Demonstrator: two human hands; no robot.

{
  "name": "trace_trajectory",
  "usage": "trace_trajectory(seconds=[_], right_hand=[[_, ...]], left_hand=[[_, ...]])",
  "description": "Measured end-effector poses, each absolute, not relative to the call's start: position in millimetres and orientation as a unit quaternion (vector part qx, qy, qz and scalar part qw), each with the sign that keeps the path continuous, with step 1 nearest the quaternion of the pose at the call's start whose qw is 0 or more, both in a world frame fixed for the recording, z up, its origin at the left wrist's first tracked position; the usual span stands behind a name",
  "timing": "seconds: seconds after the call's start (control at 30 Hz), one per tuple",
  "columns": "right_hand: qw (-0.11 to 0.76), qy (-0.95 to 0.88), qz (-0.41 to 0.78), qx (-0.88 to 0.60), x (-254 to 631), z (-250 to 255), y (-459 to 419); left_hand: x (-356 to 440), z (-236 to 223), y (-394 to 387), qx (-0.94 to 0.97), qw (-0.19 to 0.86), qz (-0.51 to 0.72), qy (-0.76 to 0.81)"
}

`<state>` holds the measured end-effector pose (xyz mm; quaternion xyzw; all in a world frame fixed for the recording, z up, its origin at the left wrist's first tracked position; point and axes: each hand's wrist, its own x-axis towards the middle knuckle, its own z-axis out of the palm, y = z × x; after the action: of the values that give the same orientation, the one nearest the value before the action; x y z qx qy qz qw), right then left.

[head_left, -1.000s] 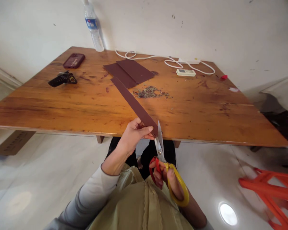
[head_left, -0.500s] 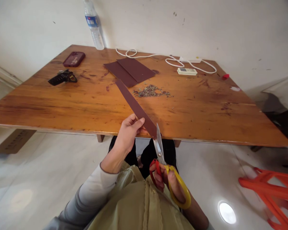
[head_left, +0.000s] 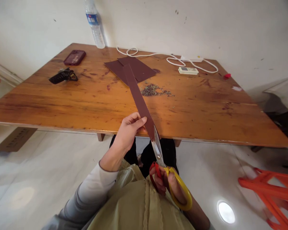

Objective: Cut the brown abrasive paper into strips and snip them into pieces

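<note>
"Strip: where is it held?"
"It is pinched by the left hand, above the near edge of the table; its lower end is set in the scissors."
"And those?"
"Gripped by the right hand (thumb through the yellow handle)."

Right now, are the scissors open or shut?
The scissors are partly open: the red handle and yellow handle stand apart, and the strip's near end sits between the blades.

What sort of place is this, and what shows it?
Indoors, perhaps a home or small workroom: a long brown wooden table bears a cream rectangular remote control and a looped white cord.
</note>
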<state>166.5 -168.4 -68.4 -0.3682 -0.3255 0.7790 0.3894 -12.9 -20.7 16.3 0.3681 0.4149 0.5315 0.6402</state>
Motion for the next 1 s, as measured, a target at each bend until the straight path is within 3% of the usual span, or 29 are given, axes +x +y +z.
trace_trajectory(seconds=[1.0], right_hand=[[0.368,-0.368,0.761,-0.388,173.4,-68.0,-171.8]], left_hand=[[-16.2,17.1,-12.0,0.452,0.622,0.471,0.432]])
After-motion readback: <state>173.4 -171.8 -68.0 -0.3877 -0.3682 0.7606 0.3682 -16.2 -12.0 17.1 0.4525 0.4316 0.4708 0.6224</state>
